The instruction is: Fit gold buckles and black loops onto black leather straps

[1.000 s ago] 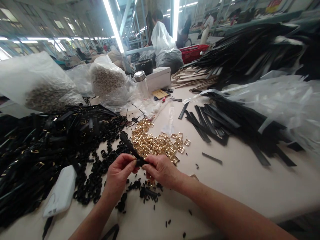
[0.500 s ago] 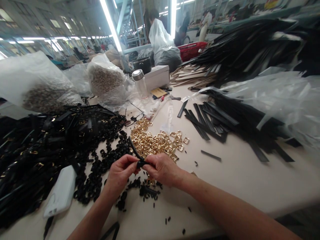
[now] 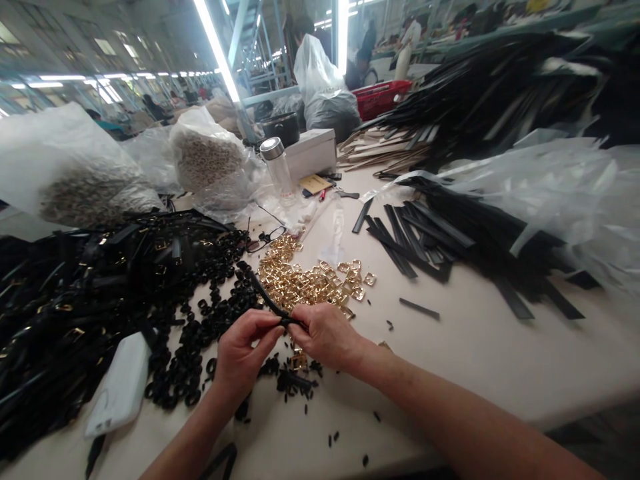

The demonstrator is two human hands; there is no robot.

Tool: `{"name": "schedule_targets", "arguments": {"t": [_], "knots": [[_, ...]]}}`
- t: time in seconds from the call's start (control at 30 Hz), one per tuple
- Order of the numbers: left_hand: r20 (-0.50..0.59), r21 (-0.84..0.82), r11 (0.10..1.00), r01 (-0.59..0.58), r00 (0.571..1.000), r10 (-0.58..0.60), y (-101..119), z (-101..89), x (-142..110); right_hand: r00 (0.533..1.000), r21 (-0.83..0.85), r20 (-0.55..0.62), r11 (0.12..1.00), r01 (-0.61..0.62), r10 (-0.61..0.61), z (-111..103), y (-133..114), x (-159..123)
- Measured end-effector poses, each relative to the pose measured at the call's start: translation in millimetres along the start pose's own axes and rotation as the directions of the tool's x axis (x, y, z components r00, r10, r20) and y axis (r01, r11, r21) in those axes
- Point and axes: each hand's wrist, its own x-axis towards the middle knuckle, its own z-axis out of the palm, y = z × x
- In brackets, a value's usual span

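Note:
My left hand [image 3: 243, 351] and my right hand [image 3: 326, 334] meet over the table's near middle, both pinching one black strap [image 3: 264, 295] that runs up and to the left from my fingers. Just beyond my hands lies a heap of gold buckles [image 3: 309, 281]. A gold buckle [image 3: 300, 361] sits under my right hand among small black bits [image 3: 295, 383]. Black loops [image 3: 200, 327] spread out to the left of my left hand.
A white phone [image 3: 118, 386] lies near left. A pile of finished black straps [image 3: 75, 293] fills the left, loose black strips [image 3: 450, 240] the right. Plastic bags [image 3: 210, 163], a bottle [image 3: 278, 170], glasses [image 3: 265, 239] and a white box [image 3: 313, 152] stand behind. Other people work far back.
The strap has dropped lower and lies flatter. My hands have shifted slightly up and stay pinched together on it.

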Motion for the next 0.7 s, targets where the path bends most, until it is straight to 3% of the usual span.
{"name": "schedule_targets", "arguments": {"t": [0.17,0.33,0.5,0.7], "knots": [[0.033,0.009,1.0,0.025,0.999,-0.025,-6.0,-2.9,3.1,0.995,0.134,0.073,0.989,0.058,-0.069,0.3,5.5,0.2],[0.048,0.102,0.987,-0.123,0.992,0.119,-5.9,-2.2,3.5,0.99,0.224,0.11,0.973,0.058,-0.085,0.0,7.6,0.6],[0.087,0.204,0.931,-0.303,0.953,0.291,-6.2,0.9,1.6,0.991,0.219,0.106,0.974,0.053,-0.078,-0.2,6.8,1.5],[0.067,0.155,0.965,-0.213,0.977,0.205,-12.8,-3.3,3.9,0.988,0.242,0.144,0.97,0.024,-0.06,-2.8,1.8,0.3]]}}
